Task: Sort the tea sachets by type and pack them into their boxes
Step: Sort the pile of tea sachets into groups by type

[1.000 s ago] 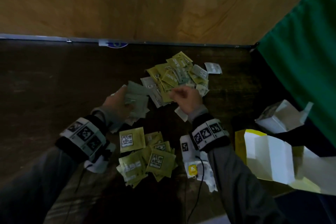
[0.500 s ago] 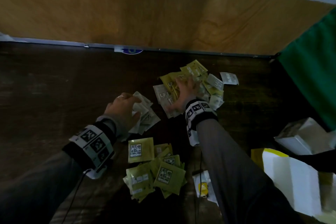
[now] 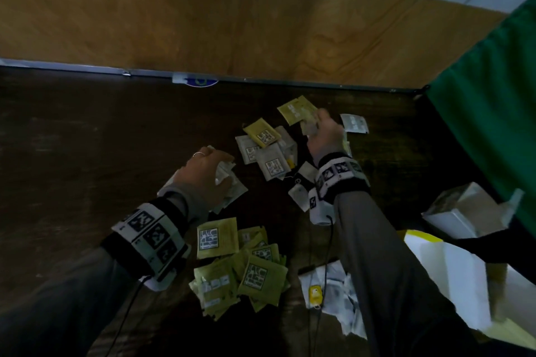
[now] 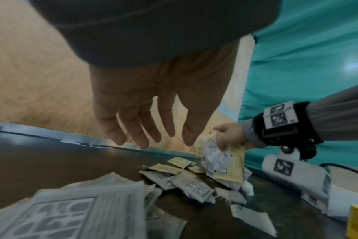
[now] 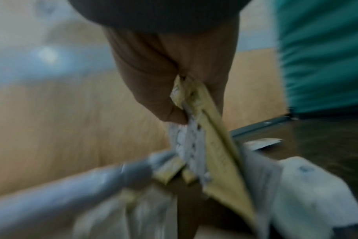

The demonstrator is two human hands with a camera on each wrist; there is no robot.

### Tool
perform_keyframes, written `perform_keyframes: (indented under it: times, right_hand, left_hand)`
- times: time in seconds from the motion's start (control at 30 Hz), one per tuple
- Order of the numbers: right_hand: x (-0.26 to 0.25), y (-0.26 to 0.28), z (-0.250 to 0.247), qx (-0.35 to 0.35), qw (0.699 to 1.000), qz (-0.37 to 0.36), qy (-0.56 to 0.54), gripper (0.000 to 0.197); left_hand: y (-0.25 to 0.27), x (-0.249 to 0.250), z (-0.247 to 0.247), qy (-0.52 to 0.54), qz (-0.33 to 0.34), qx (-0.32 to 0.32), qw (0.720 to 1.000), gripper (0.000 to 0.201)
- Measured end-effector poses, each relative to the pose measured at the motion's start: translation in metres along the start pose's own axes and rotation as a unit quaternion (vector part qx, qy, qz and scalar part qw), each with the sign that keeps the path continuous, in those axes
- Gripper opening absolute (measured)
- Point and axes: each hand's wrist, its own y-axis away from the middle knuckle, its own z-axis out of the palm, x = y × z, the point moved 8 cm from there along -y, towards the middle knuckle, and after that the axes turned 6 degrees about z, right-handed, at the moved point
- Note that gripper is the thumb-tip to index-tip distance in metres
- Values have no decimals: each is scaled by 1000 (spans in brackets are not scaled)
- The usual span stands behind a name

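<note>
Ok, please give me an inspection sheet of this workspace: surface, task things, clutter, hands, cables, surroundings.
Surface: dark wooden table, metal strip along its far edge.
Job's things: green sachet pile near; mixed pile further; grey sachets under left hand; open boxes at right.
Clutter: torn white wrappers.
Grippers: left hand fingers straight above the grey sachets; right hand grips a bunch of sachets.
Cables: black cable from the right wrist.
Surroundings: wood panel wall; green cloth at right.
</note>
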Motion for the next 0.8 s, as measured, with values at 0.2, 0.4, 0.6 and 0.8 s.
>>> perform_keyframes:
  times: [0.2,0.4,0.6,0.8]
  right_hand:
    - [56,14,-55,68,949,138,-275,37]
    - [87,86,-51,-12,787,211,-579,45]
    - [81,138,-33,-112,708,155,-680,41]
    - [89,168,-11,-158,727,144,-652,47]
  left_hand:
    - [-6,32,7,10,41,-4,999,42]
    - [-7,83,29,122,55,-20,991,47]
    - [1,109,57,399,-29,-53,915,108]
    - [12,117,67,340,15,-29,940,97]
